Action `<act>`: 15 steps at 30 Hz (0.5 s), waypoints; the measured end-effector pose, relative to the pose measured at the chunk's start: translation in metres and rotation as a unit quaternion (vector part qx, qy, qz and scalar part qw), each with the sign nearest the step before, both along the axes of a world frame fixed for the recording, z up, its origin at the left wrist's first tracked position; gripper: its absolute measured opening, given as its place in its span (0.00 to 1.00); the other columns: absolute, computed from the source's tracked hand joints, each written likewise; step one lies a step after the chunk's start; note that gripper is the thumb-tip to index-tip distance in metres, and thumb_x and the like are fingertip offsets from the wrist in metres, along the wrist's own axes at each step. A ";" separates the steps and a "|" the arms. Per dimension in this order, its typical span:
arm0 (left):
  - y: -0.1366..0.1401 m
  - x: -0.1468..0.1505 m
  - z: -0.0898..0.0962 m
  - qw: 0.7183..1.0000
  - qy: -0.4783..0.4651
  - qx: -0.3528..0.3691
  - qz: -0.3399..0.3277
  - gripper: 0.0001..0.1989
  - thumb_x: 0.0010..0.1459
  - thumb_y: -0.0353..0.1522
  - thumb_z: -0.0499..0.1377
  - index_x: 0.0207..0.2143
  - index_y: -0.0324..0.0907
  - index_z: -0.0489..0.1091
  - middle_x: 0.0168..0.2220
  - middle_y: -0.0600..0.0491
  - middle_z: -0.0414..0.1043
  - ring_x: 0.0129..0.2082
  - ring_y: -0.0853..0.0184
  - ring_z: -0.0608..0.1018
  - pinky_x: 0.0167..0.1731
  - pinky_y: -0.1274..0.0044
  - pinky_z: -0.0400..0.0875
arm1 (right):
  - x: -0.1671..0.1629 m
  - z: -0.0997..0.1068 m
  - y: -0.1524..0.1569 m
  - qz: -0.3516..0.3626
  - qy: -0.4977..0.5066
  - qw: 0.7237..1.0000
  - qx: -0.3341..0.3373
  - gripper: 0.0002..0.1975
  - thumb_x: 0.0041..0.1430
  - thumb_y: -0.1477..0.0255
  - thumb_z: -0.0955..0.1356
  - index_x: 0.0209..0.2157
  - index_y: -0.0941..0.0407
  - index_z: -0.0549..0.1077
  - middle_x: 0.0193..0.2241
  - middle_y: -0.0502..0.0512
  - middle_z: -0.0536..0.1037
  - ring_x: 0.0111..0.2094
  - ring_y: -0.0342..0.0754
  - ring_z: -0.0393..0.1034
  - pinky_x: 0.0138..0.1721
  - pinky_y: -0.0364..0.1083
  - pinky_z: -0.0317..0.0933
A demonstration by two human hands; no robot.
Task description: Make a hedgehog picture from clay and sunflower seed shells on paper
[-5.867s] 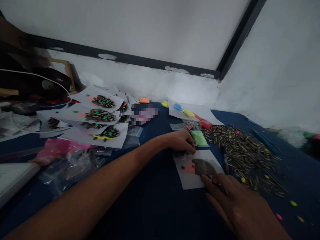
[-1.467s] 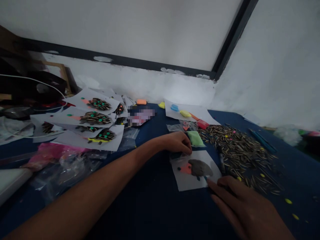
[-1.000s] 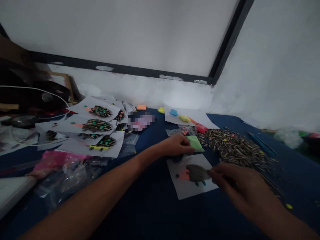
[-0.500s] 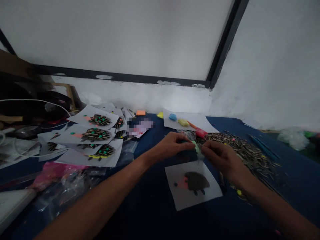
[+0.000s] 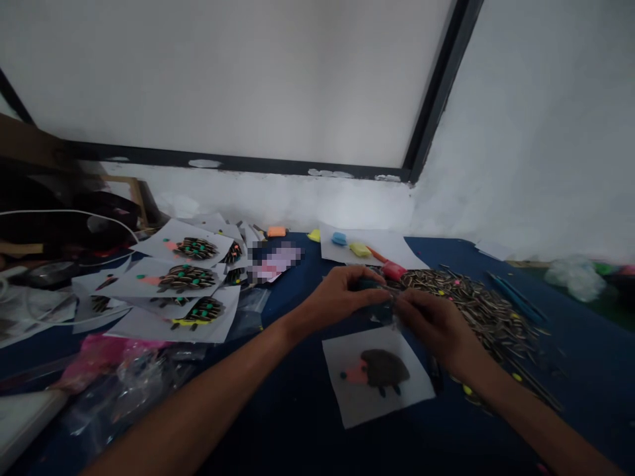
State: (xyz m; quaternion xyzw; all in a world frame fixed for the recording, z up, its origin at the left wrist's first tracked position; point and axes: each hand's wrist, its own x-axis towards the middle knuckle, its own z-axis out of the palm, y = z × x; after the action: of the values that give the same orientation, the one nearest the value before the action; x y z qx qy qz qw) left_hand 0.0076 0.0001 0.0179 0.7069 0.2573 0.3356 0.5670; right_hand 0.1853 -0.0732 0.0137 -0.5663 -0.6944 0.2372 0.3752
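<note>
Above a square white card, my left hand is closed around a small clear plastic packet with something dark teal in it. My right hand pinches at the packet's right side, its fingertips close to those of the left. The exact grip there is dim and partly hidden. On the card is a hedgehog shape with a dark brown body, a pink face and dark feet and nose. A heap of striped sunflower seeds lies beyond my right hand.
Finished-looking seed hedgehogs on white sheets are stacked at the left. Crumpled clear and pink plastic bags lie before them. At the back, a white sheet bears blue and yellow lumps and a red-tipped tool.
Both hands stay close together over the card, shifting only slightly. The pale green part seen between the fingertips no longer shows; the dark teal packet shows more clearly. The whole view has shifted a little.
</note>
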 end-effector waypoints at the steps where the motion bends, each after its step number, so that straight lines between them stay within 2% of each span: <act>1: 0.001 0.000 -0.001 1.000 -0.006 -0.008 -0.002 0.15 0.55 0.35 0.61 0.43 0.37 0.70 0.33 0.52 0.72 0.27 0.73 0.72 0.27 0.80 0.66 | 0.003 -0.001 0.001 -0.016 0.004 1.000 0.008 0.18 0.62 0.59 0.62 0.22 0.55 0.62 0.19 0.44 0.58 0.21 0.41 0.51 0.20 0.41 0.47; 3: 0.005 -0.002 -0.004 1.000 0.013 -0.002 0.009 0.16 0.59 0.37 0.57 0.48 0.37 0.67 0.36 0.49 0.73 0.28 0.71 0.74 0.28 0.78 0.68 | 0.012 -0.002 0.003 -0.063 0.014 0.997 0.033 0.20 0.60 0.56 0.62 0.22 0.54 0.61 0.19 0.44 0.57 0.20 0.41 0.51 0.19 0.41 0.46; 5: 0.011 -0.006 -0.009 0.993 0.084 0.073 0.045 0.14 0.62 0.36 0.52 0.42 0.36 0.70 0.34 0.49 0.74 0.27 0.71 0.73 0.29 0.77 0.67 | 0.022 -0.003 0.007 -0.116 0.020 0.992 0.048 0.21 0.59 0.53 0.61 0.21 0.53 0.59 0.17 0.43 0.56 0.18 0.41 0.50 0.18 0.41 0.46; 6: 0.013 -0.008 -0.011 0.979 0.146 0.129 0.064 0.12 0.62 0.34 0.52 0.35 0.36 0.72 0.31 0.49 0.74 0.28 0.70 0.73 0.30 0.77 0.66 | 0.028 -0.003 0.010 -0.127 0.021 0.990 0.051 0.22 0.60 0.52 0.60 0.21 0.53 0.59 0.16 0.43 0.56 0.17 0.41 0.49 0.17 0.41 0.45; 8: 0.017 -0.014 -0.015 0.934 0.286 0.208 0.048 0.07 0.56 0.30 0.55 0.31 0.38 0.73 0.31 0.51 0.75 0.31 0.67 0.74 0.32 0.77 0.64 | 0.037 -0.002 0.014 -0.138 0.017 0.989 0.048 0.22 0.60 0.52 0.59 0.20 0.53 0.59 0.15 0.44 0.57 0.16 0.41 0.50 0.16 0.42 0.46; 11: 0.018 -0.020 -0.015 0.887 0.410 0.210 -0.022 0.07 0.50 0.33 0.60 0.31 0.40 0.75 0.33 0.51 0.76 0.32 0.65 0.75 0.30 0.77 0.64 | 0.044 -0.001 0.018 -0.132 0.000 0.990 0.045 0.22 0.60 0.53 0.58 0.20 0.52 0.61 0.14 0.45 0.59 0.15 0.42 0.53 0.17 0.43 0.49; 15: 0.013 -0.020 -0.011 0.860 0.456 0.217 -0.078 0.09 0.48 0.35 0.62 0.31 0.41 0.76 0.32 0.52 0.77 0.32 0.66 0.75 0.28 0.78 0.64 | 0.042 -0.001 0.019 -0.101 -0.039 0.993 0.043 0.20 0.61 0.55 0.58 0.22 0.53 0.65 0.15 0.47 0.64 0.18 0.44 0.58 0.21 0.44 0.53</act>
State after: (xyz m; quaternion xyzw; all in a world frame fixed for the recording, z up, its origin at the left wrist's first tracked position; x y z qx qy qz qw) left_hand -0.0128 0.0133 0.0073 0.9036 0.3520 -0.0225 0.2430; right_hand 0.2274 -0.0543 0.0123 -0.6253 -0.6576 0.1457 0.3942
